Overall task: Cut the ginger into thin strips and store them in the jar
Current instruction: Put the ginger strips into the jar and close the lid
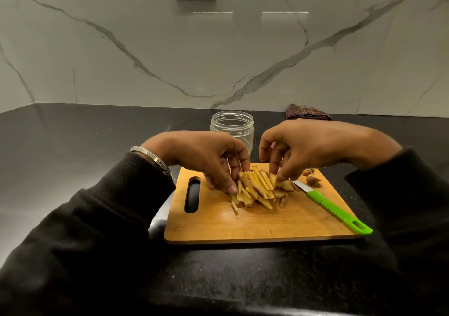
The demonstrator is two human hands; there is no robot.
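Cutting board (255, 228): pale-yellow ginger strips (255, 189) heaped; both hands (209, 157) (308, 145) pinching strips.

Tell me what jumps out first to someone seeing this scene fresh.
The pile of ginger strips in the middle of the wooden cutting board, with the left hand and right hand gathering it from either side. Next, the green-handled knife lying on the board's right, and the open jar behind.

Green-handled knife (337, 212), yellow ginger strips (255, 189)
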